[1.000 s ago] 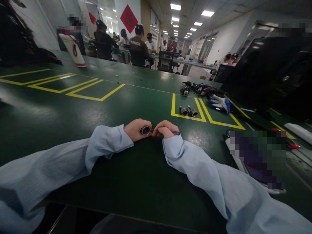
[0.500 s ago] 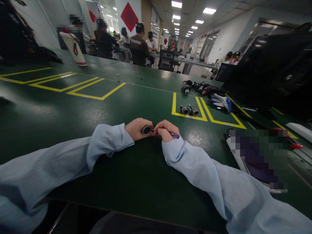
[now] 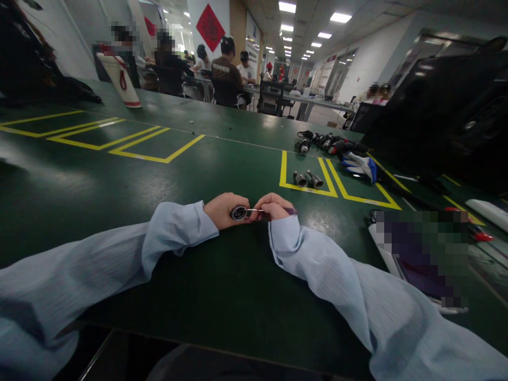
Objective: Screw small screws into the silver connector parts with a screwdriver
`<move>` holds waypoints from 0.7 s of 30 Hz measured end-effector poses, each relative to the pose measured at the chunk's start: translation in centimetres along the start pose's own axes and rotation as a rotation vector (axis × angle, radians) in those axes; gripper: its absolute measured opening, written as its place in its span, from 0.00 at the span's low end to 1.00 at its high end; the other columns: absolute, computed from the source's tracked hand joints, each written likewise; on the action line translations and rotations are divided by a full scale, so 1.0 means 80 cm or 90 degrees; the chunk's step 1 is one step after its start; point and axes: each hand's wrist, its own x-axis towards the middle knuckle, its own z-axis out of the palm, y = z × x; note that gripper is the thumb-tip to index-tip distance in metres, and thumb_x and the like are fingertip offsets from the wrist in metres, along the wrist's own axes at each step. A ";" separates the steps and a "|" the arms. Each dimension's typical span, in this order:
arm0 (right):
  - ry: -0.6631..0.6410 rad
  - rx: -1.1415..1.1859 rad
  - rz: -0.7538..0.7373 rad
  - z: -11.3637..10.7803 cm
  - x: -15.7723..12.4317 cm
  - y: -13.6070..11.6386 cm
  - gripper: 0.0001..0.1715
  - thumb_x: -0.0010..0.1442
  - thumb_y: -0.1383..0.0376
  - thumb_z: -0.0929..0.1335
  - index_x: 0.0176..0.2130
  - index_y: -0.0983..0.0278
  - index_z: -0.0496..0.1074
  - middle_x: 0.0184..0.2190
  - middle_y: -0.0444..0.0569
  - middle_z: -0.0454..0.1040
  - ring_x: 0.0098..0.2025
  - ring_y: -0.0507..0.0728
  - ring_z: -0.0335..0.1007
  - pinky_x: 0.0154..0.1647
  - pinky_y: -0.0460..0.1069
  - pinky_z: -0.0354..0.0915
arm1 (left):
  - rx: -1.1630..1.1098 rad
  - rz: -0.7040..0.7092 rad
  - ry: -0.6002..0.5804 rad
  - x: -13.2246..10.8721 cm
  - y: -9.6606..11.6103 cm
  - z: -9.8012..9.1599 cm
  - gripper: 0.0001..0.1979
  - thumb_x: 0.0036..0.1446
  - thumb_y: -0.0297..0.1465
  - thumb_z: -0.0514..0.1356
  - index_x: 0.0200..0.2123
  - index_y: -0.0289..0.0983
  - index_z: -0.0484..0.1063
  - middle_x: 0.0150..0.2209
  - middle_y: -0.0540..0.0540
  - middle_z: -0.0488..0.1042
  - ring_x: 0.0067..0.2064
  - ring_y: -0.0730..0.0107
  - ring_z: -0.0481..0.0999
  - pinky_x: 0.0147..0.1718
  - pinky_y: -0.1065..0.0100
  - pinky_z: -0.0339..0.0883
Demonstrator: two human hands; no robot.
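While the left hand [image 3: 222,210] grips a metal cylinder [image 3: 238,213], the right hand [image 3: 273,208] pinches a thin tool [image 3: 257,211] into it

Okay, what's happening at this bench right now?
A person in pale blue sleeves rests both forearms on the green table. The left hand grips a small metal cylinder. The right hand holds a thin purple-handled tool, tip at the cylinder's mouth. Two similar cylinders lie in a yellow-taped box beyond.
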 end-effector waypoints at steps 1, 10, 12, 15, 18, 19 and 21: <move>0.019 -0.057 -0.038 0.002 -0.004 -0.001 0.08 0.40 0.72 0.61 0.18 0.63 0.68 0.14 0.40 0.70 0.19 0.50 0.65 0.23 0.44 0.61 | 0.010 0.000 0.005 0.000 0.000 0.000 0.12 0.48 0.37 0.59 0.22 0.34 0.65 0.20 0.52 0.67 0.23 0.77 0.67 0.22 0.75 0.56; -0.001 -0.126 -0.039 0.002 -0.003 -0.005 0.10 0.39 0.73 0.60 0.16 0.63 0.68 0.13 0.40 0.69 0.19 0.50 0.63 0.21 0.44 0.60 | 0.042 0.028 -0.016 0.001 -0.006 0.000 0.11 0.48 0.37 0.57 0.24 0.35 0.67 0.22 0.51 0.70 0.25 0.75 0.68 0.25 0.73 0.58; -0.022 -0.050 0.039 -0.003 0.004 -0.004 0.10 0.38 0.74 0.60 0.16 0.64 0.67 0.12 0.41 0.70 0.18 0.50 0.64 0.20 0.44 0.61 | 0.036 0.030 -0.018 0.001 -0.007 0.000 0.10 0.48 0.36 0.57 0.25 0.34 0.67 0.23 0.50 0.71 0.26 0.74 0.69 0.27 0.73 0.59; -0.058 0.014 0.129 -0.007 0.012 -0.001 0.10 0.36 0.75 0.59 0.16 0.66 0.67 0.12 0.42 0.72 0.17 0.49 0.66 0.21 0.43 0.62 | 0.016 0.022 -0.012 0.000 -0.006 -0.001 0.09 0.47 0.35 0.57 0.25 0.34 0.67 0.23 0.50 0.71 0.25 0.74 0.69 0.26 0.73 0.60; -0.070 0.077 0.122 -0.009 0.013 0.004 0.08 0.37 0.74 0.61 0.17 0.66 0.68 0.13 0.43 0.73 0.17 0.49 0.67 0.21 0.43 0.62 | -0.011 0.006 0.023 -0.001 -0.002 -0.002 0.08 0.47 0.34 0.57 0.24 0.34 0.66 0.22 0.50 0.69 0.24 0.75 0.67 0.24 0.74 0.59; -0.069 0.094 0.105 -0.009 0.013 0.006 0.07 0.37 0.73 0.62 0.17 0.66 0.68 0.14 0.43 0.74 0.17 0.49 0.68 0.20 0.43 0.62 | -0.021 0.002 0.036 -0.001 -0.001 -0.002 0.08 0.47 0.34 0.57 0.23 0.34 0.66 0.22 0.51 0.68 0.24 0.76 0.67 0.24 0.74 0.59; -0.067 0.120 0.076 -0.010 0.012 0.009 0.05 0.38 0.71 0.62 0.18 0.65 0.68 0.15 0.44 0.74 0.18 0.50 0.68 0.20 0.43 0.61 | -0.041 -0.004 0.059 -0.001 0.001 -0.002 0.09 0.46 0.34 0.57 0.23 0.34 0.65 0.21 0.51 0.66 0.23 0.77 0.66 0.22 0.74 0.58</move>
